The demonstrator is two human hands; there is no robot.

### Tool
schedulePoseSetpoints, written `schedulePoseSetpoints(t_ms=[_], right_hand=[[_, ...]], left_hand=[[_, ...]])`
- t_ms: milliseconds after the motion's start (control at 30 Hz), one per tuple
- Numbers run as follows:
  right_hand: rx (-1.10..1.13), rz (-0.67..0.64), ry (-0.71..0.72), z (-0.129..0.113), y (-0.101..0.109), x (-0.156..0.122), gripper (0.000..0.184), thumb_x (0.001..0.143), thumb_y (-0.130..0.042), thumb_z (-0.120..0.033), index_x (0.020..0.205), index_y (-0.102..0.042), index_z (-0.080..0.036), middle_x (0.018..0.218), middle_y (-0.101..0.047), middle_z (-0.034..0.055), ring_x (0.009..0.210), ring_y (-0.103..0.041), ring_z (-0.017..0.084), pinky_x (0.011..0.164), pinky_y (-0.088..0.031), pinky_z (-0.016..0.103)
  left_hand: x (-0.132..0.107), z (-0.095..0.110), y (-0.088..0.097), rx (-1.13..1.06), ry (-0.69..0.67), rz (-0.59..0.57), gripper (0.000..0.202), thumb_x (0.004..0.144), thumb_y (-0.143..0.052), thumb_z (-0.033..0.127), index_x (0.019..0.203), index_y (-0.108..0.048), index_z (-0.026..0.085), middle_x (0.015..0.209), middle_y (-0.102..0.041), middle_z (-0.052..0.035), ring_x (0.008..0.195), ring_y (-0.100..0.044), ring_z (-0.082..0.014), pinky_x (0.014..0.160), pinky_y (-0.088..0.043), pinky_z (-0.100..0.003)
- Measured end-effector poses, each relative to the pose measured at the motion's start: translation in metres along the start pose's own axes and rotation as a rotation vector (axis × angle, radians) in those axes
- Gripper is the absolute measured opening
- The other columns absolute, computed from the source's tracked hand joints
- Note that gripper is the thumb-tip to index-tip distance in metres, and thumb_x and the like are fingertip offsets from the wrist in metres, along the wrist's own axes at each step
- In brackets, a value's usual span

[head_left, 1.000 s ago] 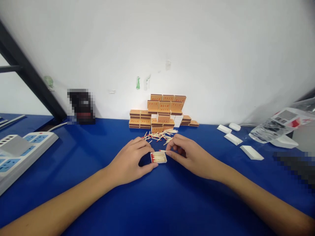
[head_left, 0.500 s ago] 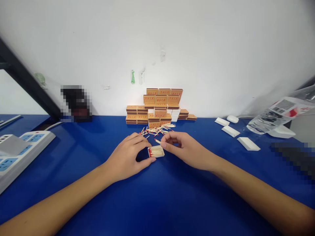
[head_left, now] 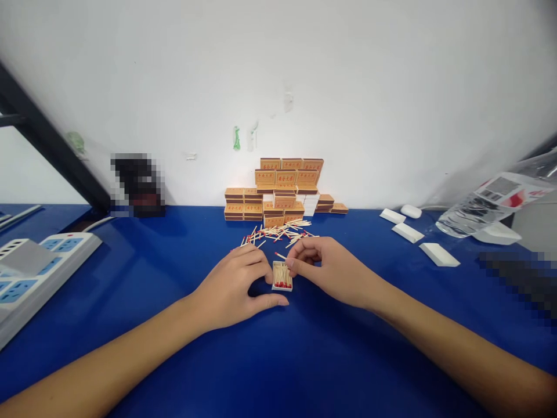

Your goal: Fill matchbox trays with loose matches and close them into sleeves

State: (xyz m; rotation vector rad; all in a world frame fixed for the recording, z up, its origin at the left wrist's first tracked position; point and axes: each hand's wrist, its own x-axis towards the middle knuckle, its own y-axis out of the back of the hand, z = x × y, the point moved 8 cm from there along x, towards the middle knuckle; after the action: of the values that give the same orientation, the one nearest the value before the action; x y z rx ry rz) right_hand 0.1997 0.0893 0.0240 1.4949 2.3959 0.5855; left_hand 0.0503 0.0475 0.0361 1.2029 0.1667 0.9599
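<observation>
A small white matchbox tray (head_left: 282, 289) lies on the blue table, filled with matches (head_left: 282, 274) whose red heads point toward me. My left hand (head_left: 239, 284) is beside its left side, open, thumb and forefinger apart. The forefinger is at the tray's edge; whether it touches I cannot tell. My right hand (head_left: 324, 270) pinches a single match (head_left: 281, 255) between thumb and forefinger, just above the tray's far right corner. The red head of that match points left. Behind both hands lies a loose heap of matches (head_left: 278, 232).
Orange matchboxes (head_left: 285, 177) stand stacked against the wall. On the right are several white blocks (head_left: 439, 254), a white rounded object (head_left: 411, 211) and a tilted plastic bottle (head_left: 474, 203). A power strip (head_left: 65, 273) lies at left, near a blurred dark object (head_left: 139, 186).
The tray has turned about a quarter turn, its match heads swinging from the left to the near side. My left thumb has moved away from it. The right hand still pinches a match.
</observation>
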Motion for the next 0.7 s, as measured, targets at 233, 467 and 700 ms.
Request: schedulePoseSetpoints(t_ms=[233,467,700], right_hand=[[0.120,-0.179,-0.026,-0.012,-0.015,-0.004,0.013,0.094,-0.064,-0.030,0.086,-0.066,-0.020,0.083,-0.077,0.0023,0.071,-0.067,0.015,0.070,-0.053,0.032],[-0.355,-0.002,0.231,-0.012,0.016,0.002,0.015,0.099,-0.064,-0.033,0.092,-0.071,-0.022,0.087,-0.066,0.0019,0.069,-0.055,0.015,0.065,-0.045,0.031],[-0.662,-0.096,0.499,-0.017,0.005,-0.003,0.020,0.107,-0.050,-0.022,0.105,-0.070,-0.023,0.111,-0.062,0.0079,0.093,-0.062,0.019,0.081,-0.049,0.034]], left_hand=[[0.000,0.001,0.003,-0.001,-0.025,0.016,0.025,0.093,-0.077,0.044,0.095,-0.068,0.021,0.093,-0.069,-0.0030,0.092,-0.061,-0.0215,0.089,-0.050,-0.040],[-0.001,-0.001,0.005,0.029,0.049,0.054,0.031,0.093,-0.076,0.048,0.100,-0.068,0.020,0.094,-0.069,-0.0030,0.091,-0.061,-0.0216,0.087,-0.050,-0.041],[0.000,-0.006,0.002,0.099,0.069,-0.002,0.017,0.101,-0.062,0.030,0.115,-0.069,0.022,0.111,-0.072,-0.0051,0.105,-0.061,-0.0250,0.097,-0.048,-0.047]])
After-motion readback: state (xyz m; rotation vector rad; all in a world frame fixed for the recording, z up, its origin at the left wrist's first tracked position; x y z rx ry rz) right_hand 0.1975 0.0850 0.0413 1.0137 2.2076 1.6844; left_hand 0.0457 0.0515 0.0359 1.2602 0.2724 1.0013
